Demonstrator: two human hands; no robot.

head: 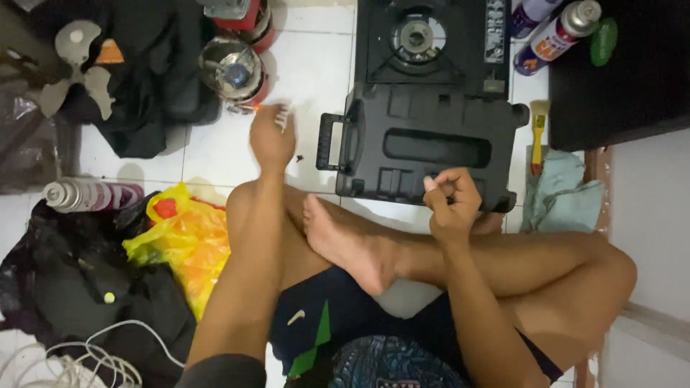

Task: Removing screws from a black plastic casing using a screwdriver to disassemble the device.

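From the head view, the left hand [272, 136] reaches forward, its blurred fingers seemingly pinched on a small pale thing [281, 115] near the one black case [424, 147]. The case lies long axis left-right on the floor [309, 65] just ahead of the right hand [451, 201], which is curled shut, on what I cannot tell. One stove [431, 43] sits beyond.

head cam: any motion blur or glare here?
Head view: the left hand is motion-blurred at the fingertips, smeared against the white floor tile; the right hand is sharp; small glare on the shiny metal pot; lighting soft and even, shadows faint, black stove case holds little detail.
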